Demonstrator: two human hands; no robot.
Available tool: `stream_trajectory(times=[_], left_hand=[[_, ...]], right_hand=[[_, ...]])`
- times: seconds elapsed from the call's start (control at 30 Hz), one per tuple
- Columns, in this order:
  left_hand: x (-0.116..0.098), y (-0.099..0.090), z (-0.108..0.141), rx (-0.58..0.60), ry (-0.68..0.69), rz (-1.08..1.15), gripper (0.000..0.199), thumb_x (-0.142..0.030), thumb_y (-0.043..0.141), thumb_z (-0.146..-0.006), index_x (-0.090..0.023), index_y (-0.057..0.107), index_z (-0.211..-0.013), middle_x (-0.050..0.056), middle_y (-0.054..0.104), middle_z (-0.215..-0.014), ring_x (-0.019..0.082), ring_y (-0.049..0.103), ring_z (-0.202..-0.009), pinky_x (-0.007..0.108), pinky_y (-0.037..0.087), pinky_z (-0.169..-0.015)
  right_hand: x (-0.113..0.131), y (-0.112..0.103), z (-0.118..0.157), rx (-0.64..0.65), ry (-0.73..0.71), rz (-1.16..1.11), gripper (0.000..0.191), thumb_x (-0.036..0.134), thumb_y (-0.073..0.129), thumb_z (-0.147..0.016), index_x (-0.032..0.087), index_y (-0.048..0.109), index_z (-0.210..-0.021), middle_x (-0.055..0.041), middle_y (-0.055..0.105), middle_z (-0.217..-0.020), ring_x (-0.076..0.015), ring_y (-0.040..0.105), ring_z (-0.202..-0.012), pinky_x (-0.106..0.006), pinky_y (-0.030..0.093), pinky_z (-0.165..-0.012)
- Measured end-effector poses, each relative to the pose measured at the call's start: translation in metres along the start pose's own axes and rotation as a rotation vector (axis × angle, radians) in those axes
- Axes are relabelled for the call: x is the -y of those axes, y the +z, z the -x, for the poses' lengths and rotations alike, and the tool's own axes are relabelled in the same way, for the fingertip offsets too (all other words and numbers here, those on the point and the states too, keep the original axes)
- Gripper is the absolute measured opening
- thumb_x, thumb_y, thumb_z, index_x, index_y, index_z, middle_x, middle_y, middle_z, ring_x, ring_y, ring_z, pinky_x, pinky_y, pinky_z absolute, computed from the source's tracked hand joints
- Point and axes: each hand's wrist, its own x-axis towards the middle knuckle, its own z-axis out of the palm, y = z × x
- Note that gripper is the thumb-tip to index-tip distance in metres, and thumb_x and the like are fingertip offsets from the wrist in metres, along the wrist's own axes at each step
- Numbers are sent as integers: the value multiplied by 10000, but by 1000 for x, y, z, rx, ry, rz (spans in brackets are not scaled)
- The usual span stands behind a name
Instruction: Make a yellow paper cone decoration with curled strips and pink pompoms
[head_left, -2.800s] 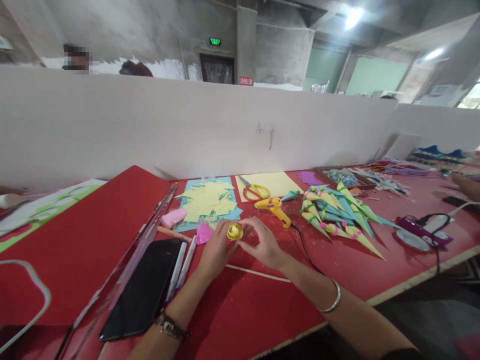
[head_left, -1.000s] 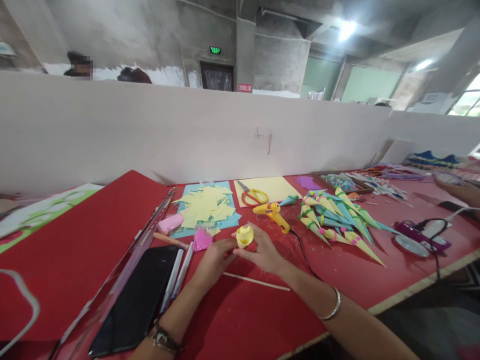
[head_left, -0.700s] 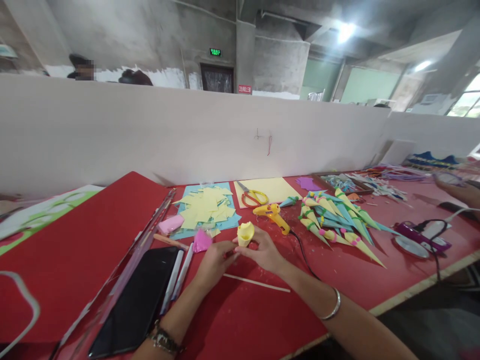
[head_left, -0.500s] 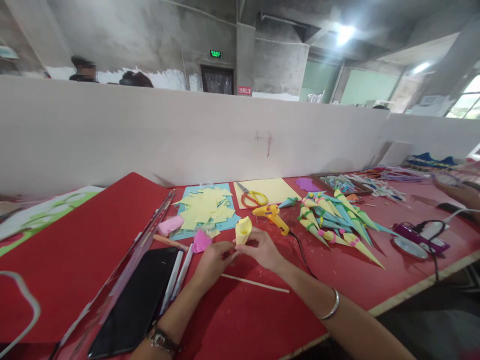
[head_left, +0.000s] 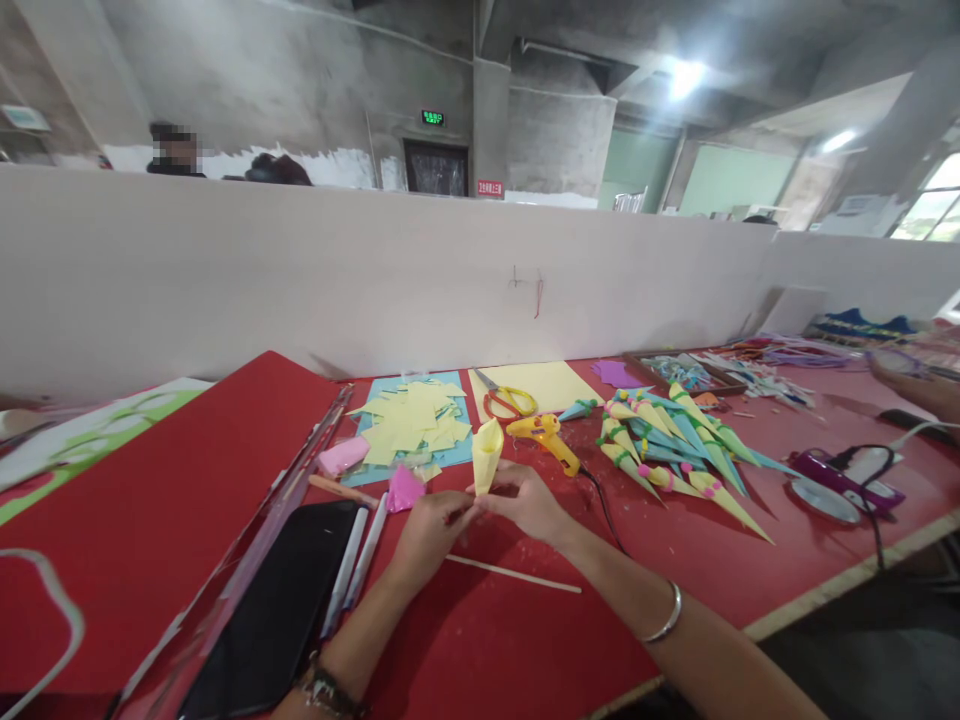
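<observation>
A rolled yellow paper cone (head_left: 487,457) stands upright between my hands, its wide mouth at the top. My right hand (head_left: 529,503) pinches it low on its right side. From the left, my left hand (head_left: 433,535) closes its fingers at the cone's lower tip. A thin pale stick (head_left: 514,573) lies on the red table just below my hands. Behind the cone, to the right, rests a yellow glue gun (head_left: 547,438) with a black cord. Yellow paper pieces (head_left: 412,420) are heaped on a blue sheet (head_left: 375,473) beyond my left hand.
Finished-looking paper cones (head_left: 675,435) in yellow and blue are piled at right. Scissors (head_left: 510,398) lie on a cream sheet. A black phone (head_left: 277,610), white pens (head_left: 365,550) and pink packets sit at left. Another person's hand (head_left: 911,385) is at far right, near a purple device (head_left: 847,480).
The cone has tilted more upright, showing more of its side and less of its opening. Both hands keep nearly the same place, and the view has shifted slightly.
</observation>
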Motion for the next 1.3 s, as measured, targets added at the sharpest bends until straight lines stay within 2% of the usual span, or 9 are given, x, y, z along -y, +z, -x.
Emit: stream_trajectory(times=[0.23, 0.47, 0.63, 0.9, 1.13, 1.3], left_hand=[[-4, 2, 1, -4, -74, 136, 218, -286, 509, -759, -151, 606, -617, -30, 549, -438, 90, 477, -385, 180, 344, -426], [-5, 3, 1, 16, -157, 273, 289, -364, 504, -762, -148, 591, -590, -20, 591, -495, 67, 449, -334, 172, 339, -369], [-4, 4, 1, 32, -189, 324, 317, -412, 548, -722, -147, 572, -550, -25, 577, -478, 62, 452, -338, 169, 348, -376], [-4, 3, 0, 42, -215, 358, 310, -403, 546, -719, -141, 564, -555, -18, 577, -501, 64, 467, -367, 167, 360, -388], [1, 2, 0, 84, -201, 374, 260, -383, 558, -713, -136, 617, -661, -3, 609, -561, 70, 473, -392, 177, 380, -402], [1, 1, -1, 85, -191, 369, 286, -395, 533, -733, -136, 599, -631, -15, 588, -544, 56, 449, -369, 163, 358, -375]], right_hand=[[-4, -1, -1, -28, 7, -31, 225, 394, 637, -671, 172, 677, -674, -17, 579, -689, -135, 558, -639, -240, 455, -582], [0, -4, -1, 18, -14, -40, 236, 405, 611, -692, 182, 690, -700, -17, 588, -710, -142, 555, -686, -256, 449, -642], [0, -4, -1, 19, -18, -34, 221, 383, 597, -710, 183, 689, -693, -15, 590, -697, -138, 550, -677, -251, 438, -631], [0, -3, 1, 13, 7, -20, 208, 364, 593, -711, 173, 670, -681, -16, 601, -702, -141, 558, -688, -253, 443, -640], [0, -4, 0, 0, 17, 2, 222, 376, 597, -707, 172, 652, -636, -12, 593, -682, -138, 551, -663, -248, 445, -615], [0, -4, 0, -15, 2, 15, 206, 365, 597, -707, 171, 645, -659, -14, 589, -700, -139, 548, -680, -252, 441, -638]])
